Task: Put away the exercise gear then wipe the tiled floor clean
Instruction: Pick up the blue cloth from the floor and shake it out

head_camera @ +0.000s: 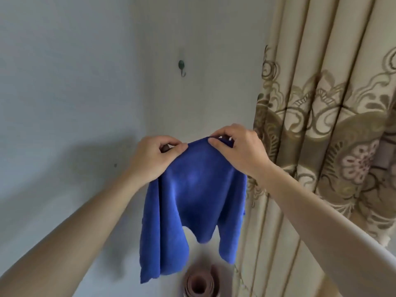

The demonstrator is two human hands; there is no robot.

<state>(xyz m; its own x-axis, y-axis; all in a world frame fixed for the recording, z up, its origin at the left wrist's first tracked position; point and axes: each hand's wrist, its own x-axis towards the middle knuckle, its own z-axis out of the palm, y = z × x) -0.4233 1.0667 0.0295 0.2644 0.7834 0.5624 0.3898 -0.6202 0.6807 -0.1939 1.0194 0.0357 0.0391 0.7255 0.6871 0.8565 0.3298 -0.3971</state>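
A blue cloth [197,202] hangs in front of the pale wall, held up by its top edge. My left hand [154,157] pinches the cloth's upper left part, fingers curled round the fabric. My right hand [237,146] pinches the top right edge between thumb and fingers. Well above both hands, a small green wall hook [181,68] sticks out of the wall with nothing on it. A rolled brownish exercise mat [200,284] stands upright against the wall below the cloth, seen from above.
A beige patterned curtain [325,114] hangs in folds on the right, close to my right arm. The pale wall [75,82] fills the left side.
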